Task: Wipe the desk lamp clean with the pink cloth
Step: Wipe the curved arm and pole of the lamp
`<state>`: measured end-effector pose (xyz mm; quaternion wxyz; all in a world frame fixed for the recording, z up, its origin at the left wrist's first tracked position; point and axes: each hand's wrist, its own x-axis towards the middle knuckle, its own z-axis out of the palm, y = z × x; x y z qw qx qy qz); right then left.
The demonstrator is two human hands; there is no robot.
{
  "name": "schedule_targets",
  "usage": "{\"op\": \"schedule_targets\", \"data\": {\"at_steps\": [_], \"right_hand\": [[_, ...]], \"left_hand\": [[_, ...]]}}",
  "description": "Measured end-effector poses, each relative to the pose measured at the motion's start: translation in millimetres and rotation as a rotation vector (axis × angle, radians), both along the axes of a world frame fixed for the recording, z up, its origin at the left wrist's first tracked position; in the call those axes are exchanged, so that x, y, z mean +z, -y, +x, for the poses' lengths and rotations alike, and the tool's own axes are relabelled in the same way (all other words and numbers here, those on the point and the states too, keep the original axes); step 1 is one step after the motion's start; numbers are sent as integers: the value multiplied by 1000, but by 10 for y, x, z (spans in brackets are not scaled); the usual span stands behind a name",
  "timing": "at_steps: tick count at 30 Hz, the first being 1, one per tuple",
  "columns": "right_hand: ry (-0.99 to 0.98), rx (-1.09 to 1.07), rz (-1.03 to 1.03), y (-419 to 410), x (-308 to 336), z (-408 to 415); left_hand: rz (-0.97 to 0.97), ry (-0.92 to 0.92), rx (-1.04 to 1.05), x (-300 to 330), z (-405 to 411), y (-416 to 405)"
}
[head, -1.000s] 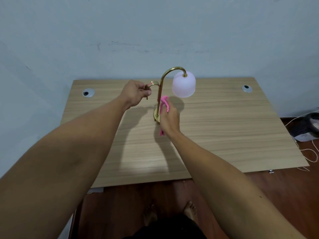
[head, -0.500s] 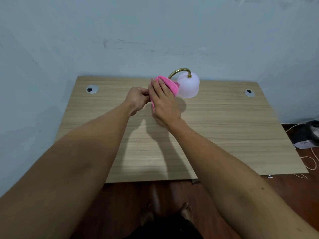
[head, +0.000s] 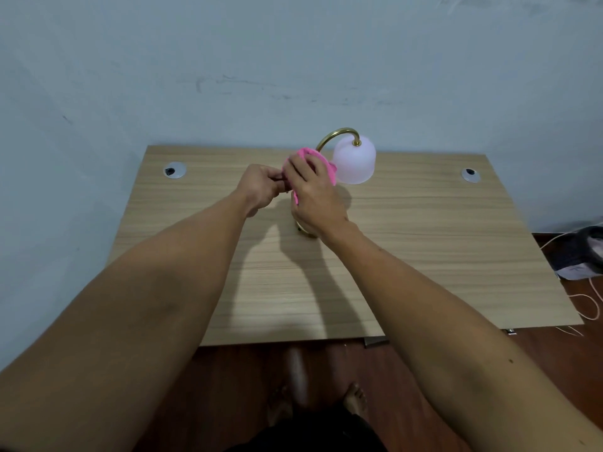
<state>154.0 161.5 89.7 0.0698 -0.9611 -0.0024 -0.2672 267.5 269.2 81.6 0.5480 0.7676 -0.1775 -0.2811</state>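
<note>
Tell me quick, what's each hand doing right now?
Left hand: closed, what it grips is hidden.
Right hand: closed on the pink cloth, pressed around the lamp stem.

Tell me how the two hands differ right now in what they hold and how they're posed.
The right hand is wrapped around the pink cloth, pressing it against the lamp's stem; the left hand holds no cloth and pinches something small I can't make out. The right hand sits higher, fingers spread over the cloth; the left hand is curled into a loose fist beside it. Both work at the lamp, touching each other.
</note>
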Motion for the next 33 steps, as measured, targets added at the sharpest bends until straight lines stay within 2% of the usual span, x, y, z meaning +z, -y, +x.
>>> {"op": "schedule_targets", "data": {"at_steps": [2,7,11,15,19,21,26,30,33], "right_hand": [[-33,43,-77,67,44,-13],[-96,-70,20,60,84,-23],[-86,47,-106,101,131,-44],[-38,-88,63,8,147,-95],[-159,13,-78,58,154,-86],[-152,35,-121,137,166,-76],[-59,-17,72,91,164,-98],[-15,-120,150,159,94,-216],[51,-249,362,202,32,-422]], "left_hand": [[23,15,0,1,12,-1],[-25,-21,12,-15,14,14],[11,1,-8,-20,36,6],[-21,-28,15,-18,16,26],[2,-10,-6,-36,45,22],[11,-3,-6,-36,52,15],[-1,-25,10,-8,16,31],[29,10,35,-4,21,48],[35,10,14,10,32,32]]}}
